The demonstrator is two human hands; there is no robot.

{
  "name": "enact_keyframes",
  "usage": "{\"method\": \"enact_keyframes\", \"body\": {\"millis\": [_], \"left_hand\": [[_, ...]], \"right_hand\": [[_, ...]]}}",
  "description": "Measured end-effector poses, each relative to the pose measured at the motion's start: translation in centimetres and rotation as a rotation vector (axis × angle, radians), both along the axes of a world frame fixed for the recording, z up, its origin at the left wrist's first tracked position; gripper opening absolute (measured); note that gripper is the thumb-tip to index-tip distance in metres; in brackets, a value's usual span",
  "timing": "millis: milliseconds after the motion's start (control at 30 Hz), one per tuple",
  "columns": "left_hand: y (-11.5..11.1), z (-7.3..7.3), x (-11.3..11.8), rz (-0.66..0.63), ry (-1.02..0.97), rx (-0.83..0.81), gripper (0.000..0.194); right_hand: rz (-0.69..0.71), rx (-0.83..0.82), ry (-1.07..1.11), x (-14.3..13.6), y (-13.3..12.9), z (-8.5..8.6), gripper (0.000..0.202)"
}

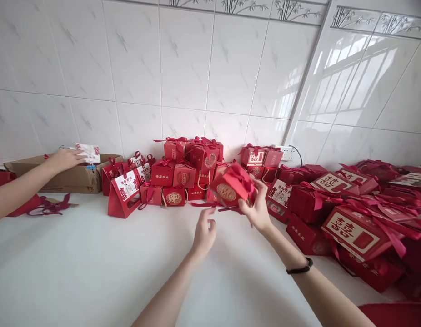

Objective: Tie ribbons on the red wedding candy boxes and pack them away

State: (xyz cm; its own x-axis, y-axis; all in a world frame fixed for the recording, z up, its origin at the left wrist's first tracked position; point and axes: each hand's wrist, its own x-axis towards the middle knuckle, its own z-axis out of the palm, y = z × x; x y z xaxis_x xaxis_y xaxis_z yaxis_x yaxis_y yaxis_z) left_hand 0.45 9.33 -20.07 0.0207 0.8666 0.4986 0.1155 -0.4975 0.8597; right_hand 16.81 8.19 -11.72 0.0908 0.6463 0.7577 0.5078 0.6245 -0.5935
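My right hand (260, 209) is closed round a red gift box (227, 187) with a gold round emblem and a red ribbon bow. The box hangs tilted above the white table, in front of stacked boxes. Just left of it and lower, my left hand (204, 234) is raised with loosely curled fingers apart, holding nothing. It does not touch the box. Behind both hands stand red boxes with gold print, among them one with a gold emblem and rope handle (174, 197).
At the left, a co-worker's hand (69, 159) holds a white and red packet (89, 152) over a cardboard box (77, 178). Upright red bags (123, 200) stand beside it. Many ribboned boxes (353, 231) are piled at the right. A power strip (287, 153) is by the tiled wall.
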Motion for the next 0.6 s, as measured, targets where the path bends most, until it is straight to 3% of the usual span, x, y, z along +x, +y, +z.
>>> {"method": "enact_keyframes", "body": {"millis": [100,233,367,500,600], "left_hand": [[0.2,0.8,-0.4,0.062,-0.206,-0.109,0.027],[0.0,1.6,-0.4,-0.041,-0.296,-0.203,0.048],[-0.5,2.0,0.1,-0.179,-0.135,-0.201,0.050],[-1.2,2.3,0.4,-0.252,-0.078,-0.216,0.048],[-1.5,2.4,0.4,-0.232,-0.022,-0.216,0.051]], "right_hand": [[0.119,0.030,-0.193,1.1,-1.3,-3.8,0.072],[0.281,-0.041,-0.321,2.3,-2.5,-6.0,0.082],[0.339,-0.101,-0.436,3.0,-3.2,-5.9,0.083],[0.380,-0.183,-0.399,3.3,-3.3,-5.2,0.082],[0.379,-0.243,-0.244,3.3,-3.6,-4.8,0.050]]}}
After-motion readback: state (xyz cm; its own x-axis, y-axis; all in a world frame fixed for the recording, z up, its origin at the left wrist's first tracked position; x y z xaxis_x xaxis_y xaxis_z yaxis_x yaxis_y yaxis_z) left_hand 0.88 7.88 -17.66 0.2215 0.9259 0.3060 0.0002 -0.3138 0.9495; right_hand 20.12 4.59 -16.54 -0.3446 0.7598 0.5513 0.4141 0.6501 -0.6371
